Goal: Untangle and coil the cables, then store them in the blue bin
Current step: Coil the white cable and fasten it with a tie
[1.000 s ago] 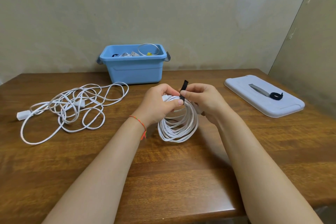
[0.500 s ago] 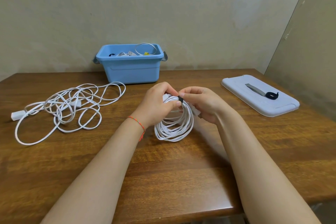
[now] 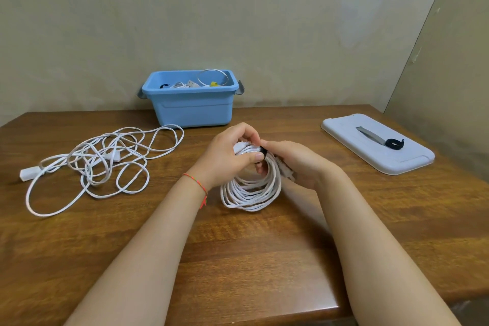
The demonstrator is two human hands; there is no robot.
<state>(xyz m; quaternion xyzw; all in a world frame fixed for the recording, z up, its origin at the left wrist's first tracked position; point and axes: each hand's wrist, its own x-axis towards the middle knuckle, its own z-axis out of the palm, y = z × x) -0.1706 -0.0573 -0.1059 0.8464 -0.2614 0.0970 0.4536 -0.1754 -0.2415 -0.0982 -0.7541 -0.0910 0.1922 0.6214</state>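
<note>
- Coiled white cable (image 3: 251,190) upright on the table (image 3: 238,259), gripped at its top between both hands.
- Left hand (image 3: 227,159) curled round the coil, thumb on the black strap (image 3: 262,151).
- Right hand (image 3: 296,161) pinching that strap.
- Tangled white cable (image 3: 100,164) lying left of the left hand.
- Blue bin (image 3: 191,106) beyond both hands; lid (image 3: 375,144) right of the right hand.

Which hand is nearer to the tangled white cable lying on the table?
Left. The left hand grips the coiled cable just right of the tangled white cable; the right hand holds the coil's far side, farther away.
</note>
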